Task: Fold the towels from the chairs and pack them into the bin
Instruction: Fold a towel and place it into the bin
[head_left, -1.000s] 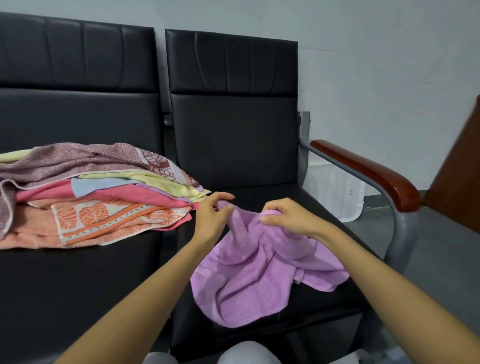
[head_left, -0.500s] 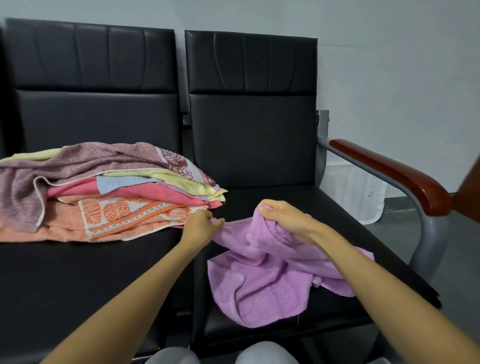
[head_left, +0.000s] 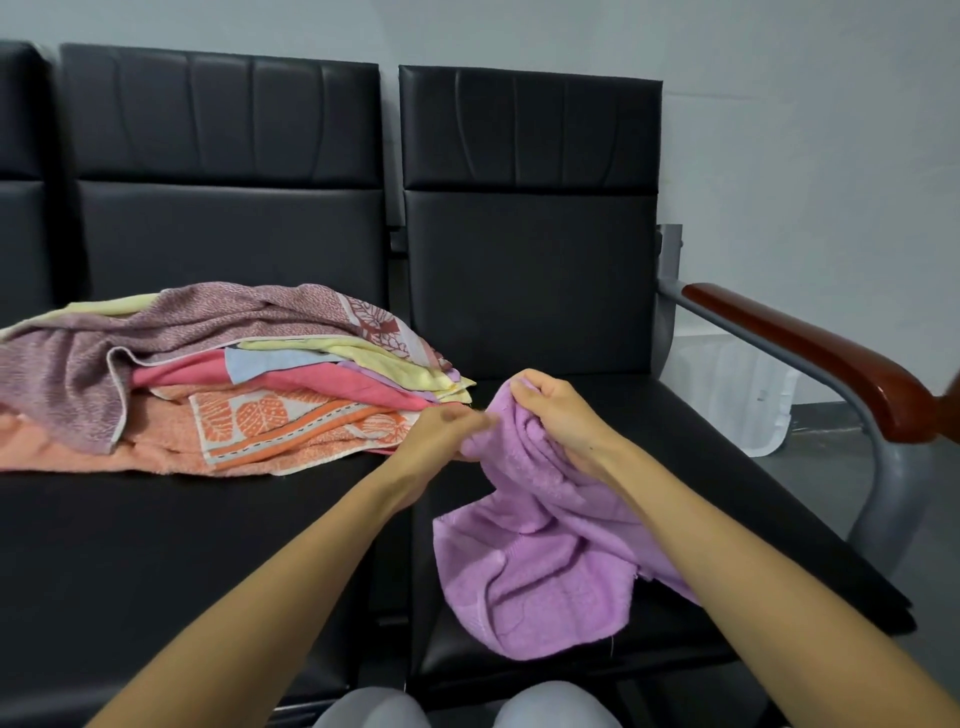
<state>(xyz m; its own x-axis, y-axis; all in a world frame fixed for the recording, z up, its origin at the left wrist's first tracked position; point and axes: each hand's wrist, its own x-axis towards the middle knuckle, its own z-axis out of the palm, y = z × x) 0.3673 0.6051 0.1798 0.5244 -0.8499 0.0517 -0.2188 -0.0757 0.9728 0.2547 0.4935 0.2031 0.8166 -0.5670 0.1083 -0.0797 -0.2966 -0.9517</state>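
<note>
- Purple towel lies crumpled on the right chair's seat, toward its front-left corner, in my head view.
- My left hand pinches its top edge; my right hand grips a bunch just beside.
- Towel pile sits on the left seat, near its right edge.

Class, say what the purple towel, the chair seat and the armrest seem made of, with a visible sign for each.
Purple towel: probably cotton terry, matte; fuzzy nap, limp folds. Chair seat: leather or imitation, smooth; black surface with a dull sheen. Armrest: likely varnished wood, reddish-brown; glossy highlights.
</note>
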